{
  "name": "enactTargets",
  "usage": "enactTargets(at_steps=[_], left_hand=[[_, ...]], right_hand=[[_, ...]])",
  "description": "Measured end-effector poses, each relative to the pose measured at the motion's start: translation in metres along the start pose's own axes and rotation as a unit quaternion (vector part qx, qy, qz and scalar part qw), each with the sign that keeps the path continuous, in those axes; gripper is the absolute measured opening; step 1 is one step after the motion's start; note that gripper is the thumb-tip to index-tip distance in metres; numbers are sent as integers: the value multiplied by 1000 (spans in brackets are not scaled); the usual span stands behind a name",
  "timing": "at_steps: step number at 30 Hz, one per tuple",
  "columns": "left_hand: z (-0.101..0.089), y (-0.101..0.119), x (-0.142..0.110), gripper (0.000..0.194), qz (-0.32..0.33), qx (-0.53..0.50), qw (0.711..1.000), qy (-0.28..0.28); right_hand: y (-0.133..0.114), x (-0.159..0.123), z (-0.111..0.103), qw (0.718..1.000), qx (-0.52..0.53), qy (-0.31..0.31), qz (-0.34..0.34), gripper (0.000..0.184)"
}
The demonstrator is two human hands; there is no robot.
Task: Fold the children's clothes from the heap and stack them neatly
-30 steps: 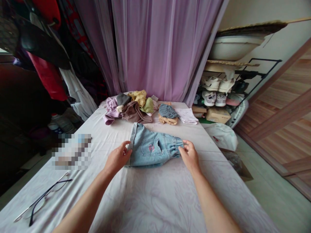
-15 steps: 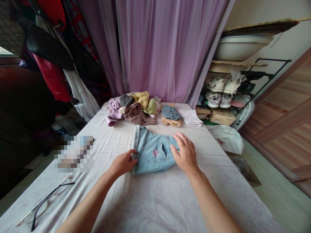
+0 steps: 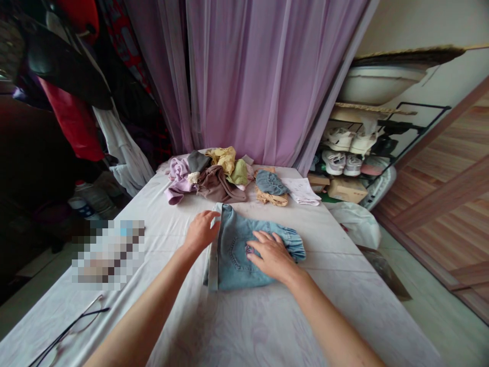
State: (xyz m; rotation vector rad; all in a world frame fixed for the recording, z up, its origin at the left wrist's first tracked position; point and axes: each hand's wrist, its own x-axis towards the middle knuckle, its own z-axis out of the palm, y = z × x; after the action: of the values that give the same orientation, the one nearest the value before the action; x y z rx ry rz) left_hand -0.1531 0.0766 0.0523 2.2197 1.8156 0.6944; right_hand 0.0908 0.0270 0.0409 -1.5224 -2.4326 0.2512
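Observation:
A small pair of light-blue denim shorts lies folded on the white sheet of the bed, elastic waistband to the right. My right hand lies flat on the denim with fingers spread, pressing it down. At the shorts' cuffed left edge, my left hand has its fingers curled over the upper hem. A pink emblem on the back pocket is partly hidden under my right hand.
A heap of crumpled clothes sits at the bed's far end, with a folded blue-and-tan pile and a folded white garment beside it. Glasses lie at the near left. A shoe rack stands right.
My right hand has slid left and down onto the middle of the shorts. My left hand moved up along the cuffed edge. The shorts now lie more lengthwise toward me.

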Motion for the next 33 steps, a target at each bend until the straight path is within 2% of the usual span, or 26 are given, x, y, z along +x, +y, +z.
enactTargets(at_steps=[2,5,8,10,12,14,17,22,28,30,33], left_hand=[[6,-10,23,36,-3,-1,1000,23],[14,-23,55,41,27,-7,1000,6],[15,-28,74,38,68,20,996,-52],[11,-26,78,30,85,60,992,-77],[7,-22,73,20,98,93,988,-73],[3,-19,63,14,113,96,987,-68],[3,-19,48,11,107,55,988,-92],[8,-20,45,27,52,41,990,-124],[9,-15,67,35,35,58,983,-173],[12,-18,75,43,33,36,984,-174],[21,-26,85,44,38,8,986,-164]], right_hand=[[-3,27,-13,999,26,25,-4,24],[-7,80,-14,995,74,63,-8,26],[-6,124,8,985,128,97,61,31],[-2,140,30,971,165,120,127,33],[4,144,51,957,193,148,156,31],[10,141,68,949,211,181,146,28],[14,137,79,941,230,216,126,25],[13,137,78,942,239,210,110,27],[14,134,75,929,282,220,97,29],[14,134,73,925,299,222,80,31],[12,134,72,930,293,215,59,31]])
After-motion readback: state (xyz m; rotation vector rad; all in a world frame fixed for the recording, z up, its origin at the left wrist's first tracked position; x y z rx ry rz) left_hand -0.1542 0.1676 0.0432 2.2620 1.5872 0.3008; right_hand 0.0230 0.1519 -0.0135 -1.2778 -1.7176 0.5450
